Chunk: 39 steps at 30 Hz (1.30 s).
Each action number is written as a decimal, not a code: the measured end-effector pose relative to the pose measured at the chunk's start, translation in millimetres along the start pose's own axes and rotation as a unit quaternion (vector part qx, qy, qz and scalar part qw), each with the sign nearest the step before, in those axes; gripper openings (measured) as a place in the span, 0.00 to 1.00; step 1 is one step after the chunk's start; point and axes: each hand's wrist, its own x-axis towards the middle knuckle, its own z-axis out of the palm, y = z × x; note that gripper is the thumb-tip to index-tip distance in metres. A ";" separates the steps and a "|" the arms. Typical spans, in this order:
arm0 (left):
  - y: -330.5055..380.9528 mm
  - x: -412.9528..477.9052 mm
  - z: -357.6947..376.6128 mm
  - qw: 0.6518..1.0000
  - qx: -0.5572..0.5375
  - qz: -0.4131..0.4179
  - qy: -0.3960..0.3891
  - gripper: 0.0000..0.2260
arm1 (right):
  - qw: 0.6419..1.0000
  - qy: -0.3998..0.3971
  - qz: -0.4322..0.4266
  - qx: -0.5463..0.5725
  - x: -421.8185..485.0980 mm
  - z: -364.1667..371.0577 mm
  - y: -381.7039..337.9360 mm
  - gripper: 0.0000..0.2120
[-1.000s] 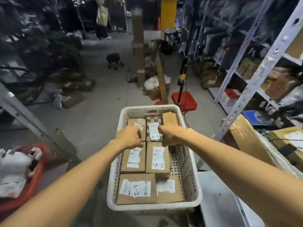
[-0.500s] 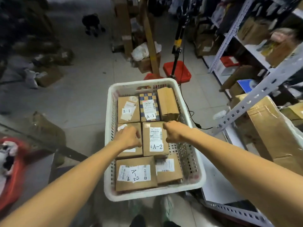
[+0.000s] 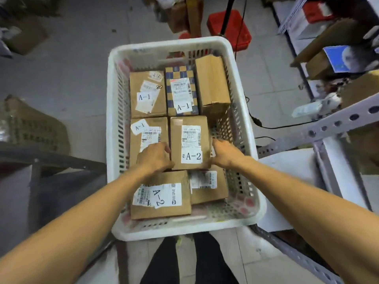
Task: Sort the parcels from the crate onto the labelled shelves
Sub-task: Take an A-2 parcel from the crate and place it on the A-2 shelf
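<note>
Parcel A-2 (image 3: 189, 140) sits in the crate (image 3: 111, 99), wedged among other parcels (image 3: 162, 201). Left hand (image 3: 154, 157) and right hand (image 3: 225, 153) grip its opposite sides, fingers curled, probably because tight packing demands a straight two-handed lift.

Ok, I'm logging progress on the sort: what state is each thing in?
Crate, seven parcels inside
Middle A-2 parcel, in crate, held from both sides
Left-hand grip, holds its left edge
Right-hand grip, holds its right edge
Near A-2 parcel, flat, untouched

"A-1" on three parcels (image 3: 147, 95); "A-2" on two boxes (image 3: 189, 142).
</note>
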 end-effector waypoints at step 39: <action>35.6 38.3 17.5 0.890 -0.433 -0.139 0.021 0.45 | 0.908 0.074 0.156 0.382 23.2 4.8 -1.4 0.25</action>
